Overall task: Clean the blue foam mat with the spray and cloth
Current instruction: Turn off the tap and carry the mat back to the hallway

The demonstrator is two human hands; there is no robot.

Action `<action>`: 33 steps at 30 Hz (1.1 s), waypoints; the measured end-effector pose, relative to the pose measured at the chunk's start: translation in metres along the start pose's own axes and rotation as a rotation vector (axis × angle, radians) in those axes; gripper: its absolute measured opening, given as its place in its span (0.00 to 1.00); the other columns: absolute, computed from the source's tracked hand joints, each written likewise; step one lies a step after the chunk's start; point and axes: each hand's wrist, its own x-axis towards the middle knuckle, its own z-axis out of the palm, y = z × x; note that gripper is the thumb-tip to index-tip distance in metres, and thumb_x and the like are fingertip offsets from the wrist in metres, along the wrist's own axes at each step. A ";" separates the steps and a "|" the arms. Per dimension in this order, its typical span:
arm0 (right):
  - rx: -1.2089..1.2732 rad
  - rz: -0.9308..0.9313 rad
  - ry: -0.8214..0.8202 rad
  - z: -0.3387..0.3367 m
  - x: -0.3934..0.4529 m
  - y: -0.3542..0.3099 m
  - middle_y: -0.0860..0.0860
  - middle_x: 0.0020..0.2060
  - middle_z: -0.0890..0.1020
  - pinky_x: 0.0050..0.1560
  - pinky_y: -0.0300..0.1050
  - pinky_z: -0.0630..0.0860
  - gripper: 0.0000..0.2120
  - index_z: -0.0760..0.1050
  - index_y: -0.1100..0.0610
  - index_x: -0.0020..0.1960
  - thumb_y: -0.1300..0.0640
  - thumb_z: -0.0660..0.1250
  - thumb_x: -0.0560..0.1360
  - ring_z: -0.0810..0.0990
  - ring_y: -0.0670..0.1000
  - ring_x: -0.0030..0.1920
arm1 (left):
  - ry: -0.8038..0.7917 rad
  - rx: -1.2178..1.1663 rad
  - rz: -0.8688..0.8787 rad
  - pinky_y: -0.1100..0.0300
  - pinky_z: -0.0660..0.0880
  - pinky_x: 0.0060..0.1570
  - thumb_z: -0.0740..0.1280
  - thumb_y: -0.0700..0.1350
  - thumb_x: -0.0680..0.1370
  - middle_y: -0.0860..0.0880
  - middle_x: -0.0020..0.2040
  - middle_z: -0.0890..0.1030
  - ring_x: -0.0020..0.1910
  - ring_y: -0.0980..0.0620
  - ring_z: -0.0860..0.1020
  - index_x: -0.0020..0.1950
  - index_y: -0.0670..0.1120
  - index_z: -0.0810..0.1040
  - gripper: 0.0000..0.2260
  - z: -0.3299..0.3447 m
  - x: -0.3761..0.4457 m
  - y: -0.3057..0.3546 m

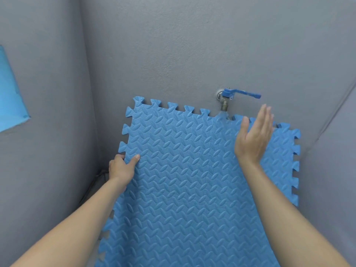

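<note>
Head view: the mat (192,180) leans against the wall (173,54), its top edge under the tap (226,101). The left hand (121,168) pinches its left edge; the right hand (254,135) hovers flat, holding nothing. With one grip only, the mat may slide or buckle.

Grey rough-plastered walls (173,45) meeting at corner. Metal tap (224,105) on back wall, blue lever handle (244,93) pointing right. Light blue patch (9,97) on left wall. Dark cable (92,184) along corner.
</note>
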 end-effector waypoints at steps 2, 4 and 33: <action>-0.088 0.231 -0.108 0.020 -0.034 0.029 0.54 0.80 0.51 0.77 0.62 0.45 0.33 0.47 0.57 0.80 0.41 0.47 0.81 0.46 0.58 0.79 | 0.002 0.011 0.006 0.45 0.70 0.65 0.68 0.58 0.74 0.43 0.68 0.69 0.65 0.43 0.71 0.70 0.42 0.66 0.31 0.001 0.001 -0.003; -0.230 0.246 -0.224 0.044 -0.064 0.028 0.55 0.80 0.47 0.77 0.62 0.43 0.35 0.44 0.57 0.80 0.40 0.46 0.80 0.42 0.60 0.79 | 0.008 0.017 0.020 0.46 0.70 0.64 0.68 0.59 0.74 0.43 0.68 0.69 0.65 0.43 0.71 0.70 0.42 0.66 0.31 0.004 0.000 -0.005; -0.363 -0.775 -0.846 -0.046 -0.348 0.126 0.52 0.77 0.63 0.71 0.69 0.58 0.31 0.58 0.49 0.78 0.38 0.57 0.79 0.58 0.65 0.76 | 0.044 0.058 0.097 0.55 0.72 0.58 0.66 0.61 0.74 0.47 0.65 0.72 0.60 0.49 0.74 0.66 0.43 0.70 0.28 0.008 0.008 -0.006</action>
